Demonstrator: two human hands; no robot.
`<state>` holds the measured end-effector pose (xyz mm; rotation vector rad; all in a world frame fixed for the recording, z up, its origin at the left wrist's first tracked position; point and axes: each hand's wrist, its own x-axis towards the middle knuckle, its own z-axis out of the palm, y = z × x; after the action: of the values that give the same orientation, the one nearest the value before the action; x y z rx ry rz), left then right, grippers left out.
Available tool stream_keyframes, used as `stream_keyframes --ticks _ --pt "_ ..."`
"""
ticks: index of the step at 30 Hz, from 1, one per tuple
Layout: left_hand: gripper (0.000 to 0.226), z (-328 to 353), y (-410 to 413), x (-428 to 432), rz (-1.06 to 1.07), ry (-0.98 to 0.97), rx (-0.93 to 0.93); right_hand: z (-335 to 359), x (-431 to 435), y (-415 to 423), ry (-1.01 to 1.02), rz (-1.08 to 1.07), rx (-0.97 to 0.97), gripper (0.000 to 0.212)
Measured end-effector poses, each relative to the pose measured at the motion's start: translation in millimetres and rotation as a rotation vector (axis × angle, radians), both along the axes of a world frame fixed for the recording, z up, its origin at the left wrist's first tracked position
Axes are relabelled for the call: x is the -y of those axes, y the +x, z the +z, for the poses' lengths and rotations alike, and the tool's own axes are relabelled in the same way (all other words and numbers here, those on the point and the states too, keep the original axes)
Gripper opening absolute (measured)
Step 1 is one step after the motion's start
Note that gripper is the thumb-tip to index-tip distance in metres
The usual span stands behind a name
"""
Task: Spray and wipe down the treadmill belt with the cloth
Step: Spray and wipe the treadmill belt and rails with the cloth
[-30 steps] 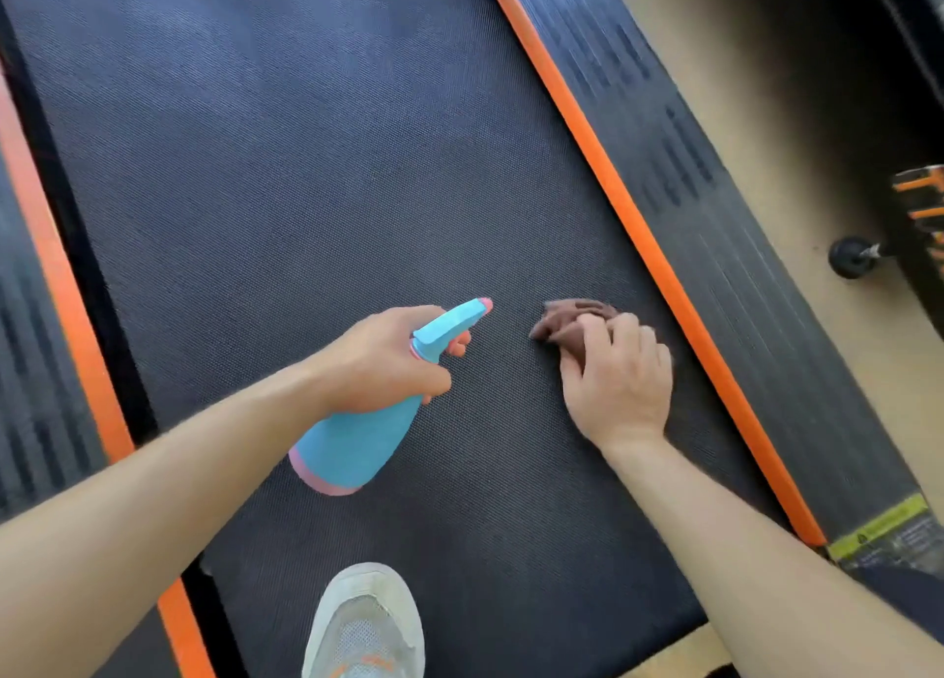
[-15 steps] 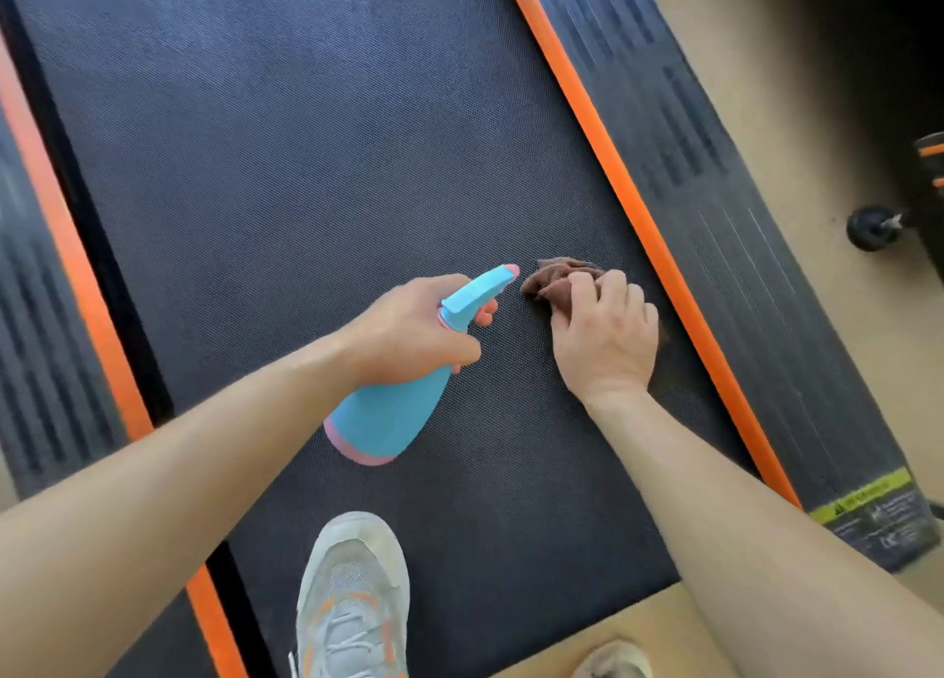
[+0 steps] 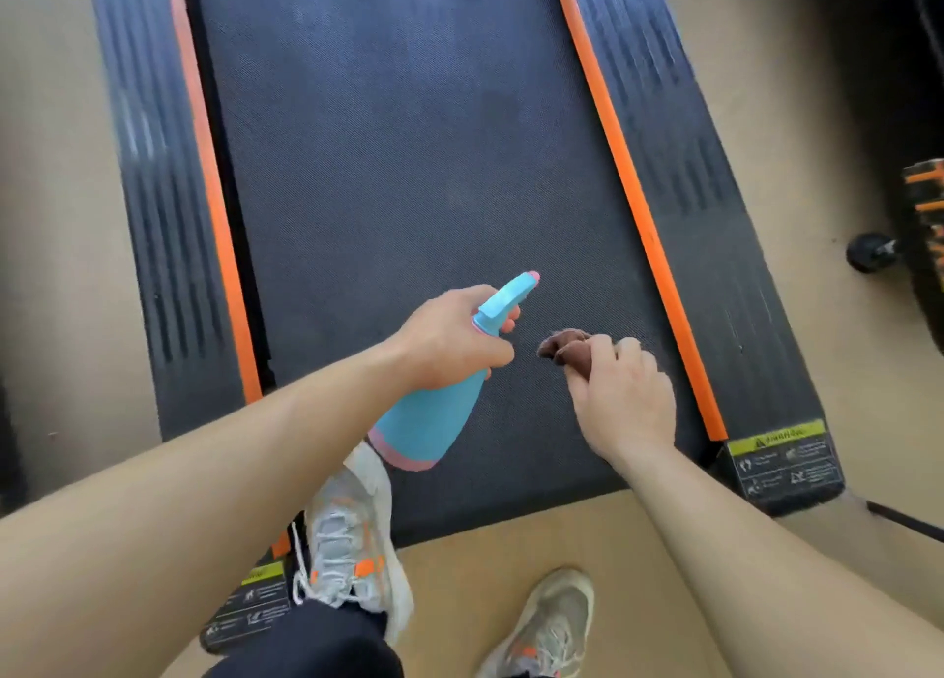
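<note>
The dark treadmill belt runs away from me between two orange strips. My left hand grips the neck of a blue spray bottle with pink trim, its nozzle pointing forward over the belt. My right hand holds a crumpled brown cloth just above or on the belt, near its rear right part. The cloth pokes out past my fingers; most of it is hidden in the hand.
Black ribbed side rails flank the belt, with yellow warning stickers at the rear corners. My left shoe stands on the belt's rear edge, my right shoe on the tan floor. A black dumbbell lies at the right.
The view has pulled back toward the treadmill's rear end, showing the floor and both shoes. My right hand has drawn the cloth back along the belt. The bottle stays in my left hand.
</note>
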<state>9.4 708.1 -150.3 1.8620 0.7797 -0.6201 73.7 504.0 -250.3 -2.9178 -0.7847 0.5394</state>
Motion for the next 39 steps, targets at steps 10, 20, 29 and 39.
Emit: stream_keyframes --ticks 10,20,29,39 --pt "0.031 -38.0 -54.5 20.7 0.285 -0.088 -0.051 -4.2 -2.5 -2.6 0.050 0.003 0.014 0.035" --pt "0.053 -104.2 -89.6 -13.4 0.638 -0.224 0.102 -111.6 -72.3 -37.3 0.119 -0.072 0.261 0.031" --pt "0.046 -112.8 -100.3 -29.8 0.764 -0.319 0.176 -134.3 -69.3 -35.2 0.307 -0.079 0.445 0.033" --pt "0.040 -113.3 -148.7 -24.7 0.772 -0.170 0.127 -133.2 -66.9 -33.8 0.327 0.003 0.478 0.035"
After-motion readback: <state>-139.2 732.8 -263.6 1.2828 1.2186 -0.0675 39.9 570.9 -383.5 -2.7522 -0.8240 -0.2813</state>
